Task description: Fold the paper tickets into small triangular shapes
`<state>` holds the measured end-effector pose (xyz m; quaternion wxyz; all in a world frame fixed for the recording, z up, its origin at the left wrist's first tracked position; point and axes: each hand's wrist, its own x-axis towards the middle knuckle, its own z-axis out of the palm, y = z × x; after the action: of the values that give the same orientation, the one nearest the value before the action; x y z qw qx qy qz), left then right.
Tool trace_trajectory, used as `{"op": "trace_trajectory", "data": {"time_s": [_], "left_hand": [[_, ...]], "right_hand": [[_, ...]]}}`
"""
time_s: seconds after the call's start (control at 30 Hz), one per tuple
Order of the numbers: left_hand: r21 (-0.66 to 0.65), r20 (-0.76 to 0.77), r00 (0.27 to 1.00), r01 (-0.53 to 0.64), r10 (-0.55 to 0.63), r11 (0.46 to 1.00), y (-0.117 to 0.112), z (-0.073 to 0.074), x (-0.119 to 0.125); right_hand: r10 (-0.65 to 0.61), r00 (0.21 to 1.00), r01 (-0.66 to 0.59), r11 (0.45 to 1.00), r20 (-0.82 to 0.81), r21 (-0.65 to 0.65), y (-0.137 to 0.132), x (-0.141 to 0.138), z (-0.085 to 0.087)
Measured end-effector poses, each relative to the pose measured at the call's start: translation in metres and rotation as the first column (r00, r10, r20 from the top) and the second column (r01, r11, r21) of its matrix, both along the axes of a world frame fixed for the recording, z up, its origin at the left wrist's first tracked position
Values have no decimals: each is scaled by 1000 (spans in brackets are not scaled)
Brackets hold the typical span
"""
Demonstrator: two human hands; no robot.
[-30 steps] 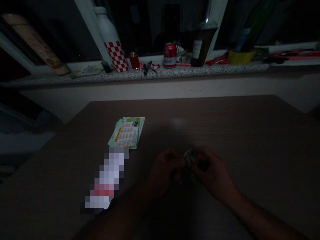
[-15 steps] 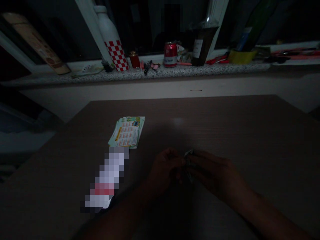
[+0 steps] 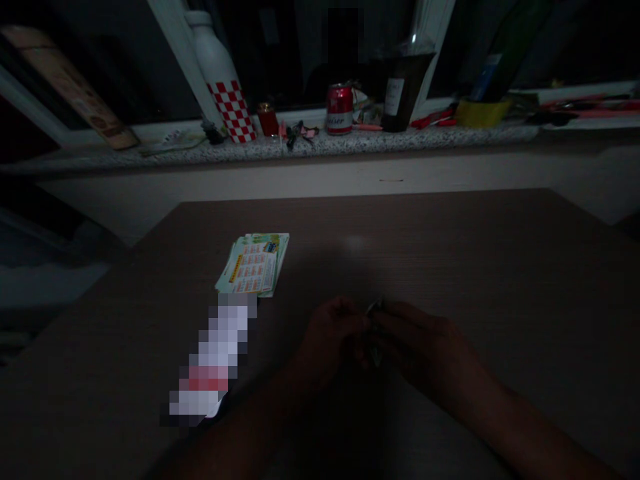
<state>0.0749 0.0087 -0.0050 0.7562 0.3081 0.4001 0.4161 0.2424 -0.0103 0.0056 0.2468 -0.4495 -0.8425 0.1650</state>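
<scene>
Low over the table, my left hand (image 3: 333, 337) pinches the near side of a small, thin, pale piece (image 3: 376, 307) that looks like folded paper. My right hand (image 3: 423, 340) holds the same piece from the other side, its fingers stretched along it and mostly covering it. Only a light upper edge and a lower corner show between the hands. Deep shadow hides the exact kind and shape. Left of my hands lies a stack of printed green-and-white cards (image 3: 254, 267), the top one with orange number blocks.
A bright long object (image 3: 215, 347), blurred out by pixels, lies below the cards on the brown table (image 3: 450, 233). Along the granite sill (image 3: 300, 148) stand a checkered bottle (image 3: 230, 100), a red can (image 3: 339, 110), a dark cup (image 3: 405, 90) and a yellow holder (image 3: 481, 113).
My right hand has shifted slightly left, closer to my left hand. The pale piece between them has tilted a little. The cards and the sill items stay put.
</scene>
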Motion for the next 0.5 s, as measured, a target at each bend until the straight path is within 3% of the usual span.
{"op": "trace_trajectory", "data": {"time_s": [0.5], "left_hand": [[2, 18, 1000, 8, -8, 1000, 0, -1, 0]], "right_hand": [[-8, 1000, 8, 1000, 15, 22, 0, 0, 1]]}}
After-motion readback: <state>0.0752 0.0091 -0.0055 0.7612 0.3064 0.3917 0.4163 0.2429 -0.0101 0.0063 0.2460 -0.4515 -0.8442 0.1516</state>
